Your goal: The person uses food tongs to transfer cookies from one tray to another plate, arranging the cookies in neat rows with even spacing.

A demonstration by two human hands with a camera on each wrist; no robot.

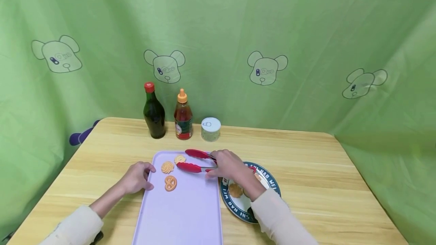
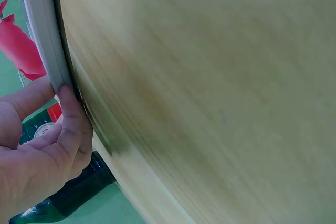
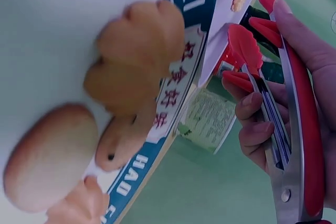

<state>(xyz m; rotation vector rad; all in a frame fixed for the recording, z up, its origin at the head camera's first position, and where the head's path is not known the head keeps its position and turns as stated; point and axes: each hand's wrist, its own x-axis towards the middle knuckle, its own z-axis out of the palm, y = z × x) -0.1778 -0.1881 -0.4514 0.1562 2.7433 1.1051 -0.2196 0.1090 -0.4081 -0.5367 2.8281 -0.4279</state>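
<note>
My left hand (image 1: 137, 177) pinches the left rim of a pale purple tray (image 1: 184, 214); the left wrist view shows thumb and fingers on that rim. My right hand (image 1: 228, 165) grips red-and-metal tongs (image 1: 190, 167), whose two tips stand apart above the far part of the tray. On the tray lie a swirl cookie (image 1: 167, 167), a pretzel (image 1: 170, 183) and a round pale cookie (image 1: 179, 159), the last beside the lower tong tip. Nothing shows between the tips. Under my right forearm is a blue-rimmed plate (image 1: 229, 203) with several baked pieces, including a lobed brown one (image 3: 139, 45).
Behind the tray stand a dark green bottle (image 1: 154, 116) with a red cap, a sauce bottle (image 1: 183, 120) with an orange top and a can (image 1: 210, 129). A green curtain (image 1: 218, 18) hangs behind the wooden table (image 1: 316, 184).
</note>
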